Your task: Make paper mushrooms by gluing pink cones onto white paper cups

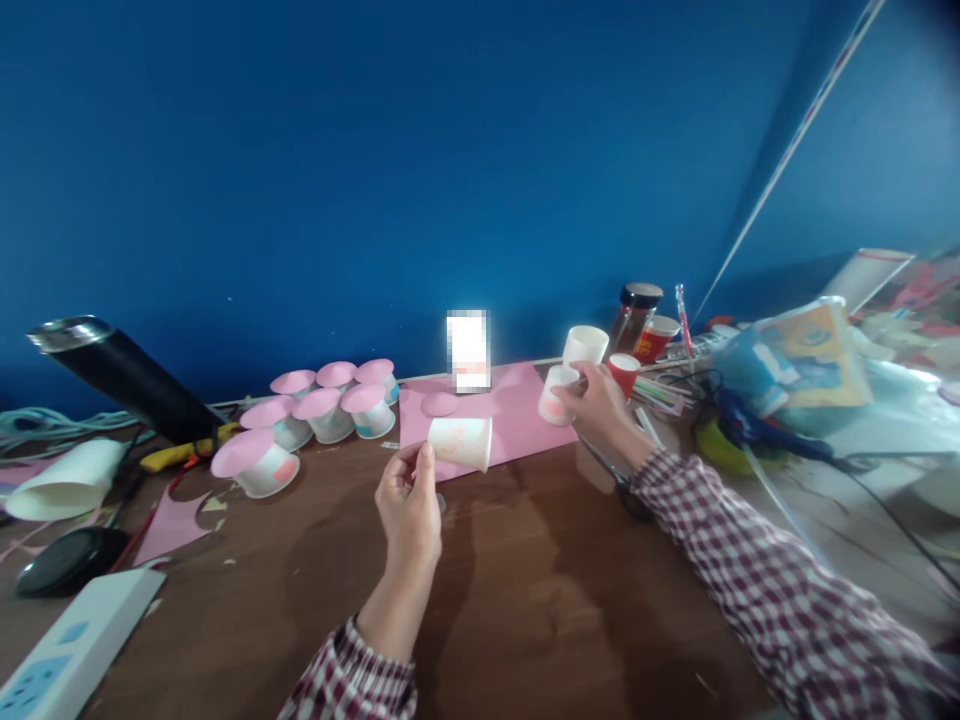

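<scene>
Left hand (409, 505): closed in a grip on a printed paper cup (460, 443), thumb and fingers at one end. This cup is tilted onto its side, its other end directed right, above the front part of a pink sheet (517, 425). Right hand (604, 405): fingers closed on the right side of a small white cup (556, 397) with a pink patch. This cup is near upright at the right edge of the sheet; whether its base touches the sheet cannot be determined.

A pink disc (439, 404) lies flat on the sheet. A larger white cup (585, 345) is located just behind the right hand; a red cup (623, 378) is beside it. Seven pink-topped cups (324, 414) stand grouped on the brown surface (525, 600), left of the sheet. Farther left are a tilted black flask (131, 380), a white cup on its side (71, 480) and a power strip (82, 635).
</scene>
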Action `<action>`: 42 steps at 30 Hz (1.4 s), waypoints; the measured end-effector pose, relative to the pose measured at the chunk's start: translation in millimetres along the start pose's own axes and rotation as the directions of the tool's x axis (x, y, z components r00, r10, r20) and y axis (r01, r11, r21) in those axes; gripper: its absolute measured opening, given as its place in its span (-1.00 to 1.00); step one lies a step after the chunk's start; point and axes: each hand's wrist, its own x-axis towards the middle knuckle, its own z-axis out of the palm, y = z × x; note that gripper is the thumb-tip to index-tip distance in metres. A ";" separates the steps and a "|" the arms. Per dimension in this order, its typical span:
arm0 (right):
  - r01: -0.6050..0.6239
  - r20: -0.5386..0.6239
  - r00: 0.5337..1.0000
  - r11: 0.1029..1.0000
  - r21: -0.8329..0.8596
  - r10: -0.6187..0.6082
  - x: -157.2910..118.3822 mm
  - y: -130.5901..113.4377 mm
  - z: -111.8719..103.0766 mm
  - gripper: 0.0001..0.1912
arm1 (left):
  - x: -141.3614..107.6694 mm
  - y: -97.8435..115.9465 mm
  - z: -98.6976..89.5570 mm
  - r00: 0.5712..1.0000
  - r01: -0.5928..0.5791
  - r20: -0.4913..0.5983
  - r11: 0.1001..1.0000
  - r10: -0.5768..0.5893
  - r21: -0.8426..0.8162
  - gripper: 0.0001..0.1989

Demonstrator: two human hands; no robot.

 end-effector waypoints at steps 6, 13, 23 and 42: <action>0.042 0.013 0.999 0.987 -0.158 -0.040 -2.7 -0.7 -5.9 -0.43 | -0.4 1.3 0.4 1.000 0.011 -0.014 1.000 -0.011 0.004 -0.73; -0.022 0.023 1.000 0.994 0.108 0.019 7.4 11.8 -12.7 -0.49 | -0.5 2.2 -0.2 1.000 0.002 -0.007 1.000 -0.002 0.018 -0.72; -0.010 0.072 0.997 0.988 0.157 -0.001 7.8 14.9 -20.2 -0.58 | 1.3 0.1 -0.9 1.000 -0.005 -0.018 0.998 0.006 0.065 -0.70; 0.050 0.146 0.988 0.999 0.004 -0.050 6.9 15.3 -24.0 -0.44 | 0.6 -0.5 -1.0 1.000 -0.006 0.003 0.998 0.006 0.068 -0.73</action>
